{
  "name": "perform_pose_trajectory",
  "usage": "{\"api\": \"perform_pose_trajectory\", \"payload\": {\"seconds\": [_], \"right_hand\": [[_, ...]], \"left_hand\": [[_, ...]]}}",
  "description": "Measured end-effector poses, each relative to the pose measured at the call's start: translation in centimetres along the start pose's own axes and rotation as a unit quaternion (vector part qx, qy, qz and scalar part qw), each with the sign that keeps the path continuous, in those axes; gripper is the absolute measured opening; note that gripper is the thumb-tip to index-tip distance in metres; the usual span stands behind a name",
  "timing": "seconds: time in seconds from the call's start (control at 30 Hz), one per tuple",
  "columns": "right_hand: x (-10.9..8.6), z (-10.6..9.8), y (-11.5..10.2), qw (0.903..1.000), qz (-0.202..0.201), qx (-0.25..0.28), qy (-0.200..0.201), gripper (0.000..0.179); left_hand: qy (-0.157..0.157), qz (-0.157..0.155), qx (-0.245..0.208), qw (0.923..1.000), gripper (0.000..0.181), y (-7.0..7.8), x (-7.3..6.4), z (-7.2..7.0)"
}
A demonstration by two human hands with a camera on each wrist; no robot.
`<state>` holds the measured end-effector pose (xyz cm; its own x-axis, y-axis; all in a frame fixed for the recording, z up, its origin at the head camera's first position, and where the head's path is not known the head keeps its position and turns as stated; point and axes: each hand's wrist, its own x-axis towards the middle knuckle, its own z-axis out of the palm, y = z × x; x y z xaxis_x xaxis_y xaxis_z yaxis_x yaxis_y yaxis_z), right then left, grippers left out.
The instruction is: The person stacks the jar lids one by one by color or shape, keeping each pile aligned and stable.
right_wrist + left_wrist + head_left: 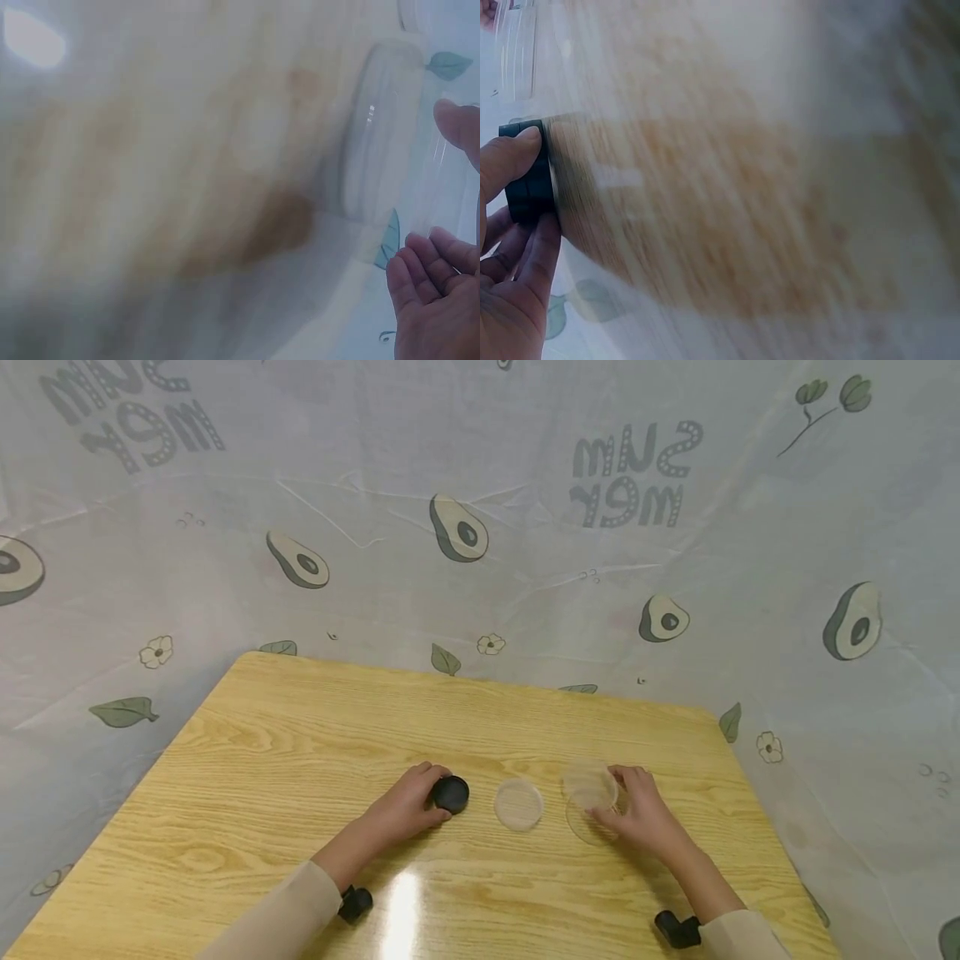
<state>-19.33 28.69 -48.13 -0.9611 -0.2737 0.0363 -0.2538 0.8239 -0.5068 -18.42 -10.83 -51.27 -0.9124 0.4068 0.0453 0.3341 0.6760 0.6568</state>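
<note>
My left hand (405, 802) grips a small black round container (451, 795) by its sides, thumb on the near edge and fingers on the far edge. In the left wrist view the black container (529, 172) looks like a short cylinder with a seam, close over the wood. On the right, my right hand (641, 810) holds a clear round container (588, 783) between thumb and fingers. Below it, overlapped in the head view, a second clear round piece (382, 135) rests on the table. A smaller clear round dish (518, 804) lies between the hands.
The wooden table (337, 718) has rounded far corners. Behind it hangs a pale cloth (375, 602) printed with avocados and leaves. Black wrist mounts (356, 904) sit under both sleeves, and a bright glare strip lies near the front.
</note>
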Motion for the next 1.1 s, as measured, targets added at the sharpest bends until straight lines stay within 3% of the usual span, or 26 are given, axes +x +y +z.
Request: {"api": "perform_pose_trajectory", "payload": {"seconds": [0.4,1.1], "right_hand": [[-2.5,0.7,0.5,0.9997,-0.014,-0.014,0.015,0.077],[-3.5,0.8,0.6,0.9999,-0.001,0.011,-0.003,0.084]], "left_hand": [[-0.002,-0.002,-0.008,1.0,0.052,0.0,0.0,-0.1],[-0.003,-0.015,-0.009,0.9999,0.052,0.2,0.0,0.0]]}}
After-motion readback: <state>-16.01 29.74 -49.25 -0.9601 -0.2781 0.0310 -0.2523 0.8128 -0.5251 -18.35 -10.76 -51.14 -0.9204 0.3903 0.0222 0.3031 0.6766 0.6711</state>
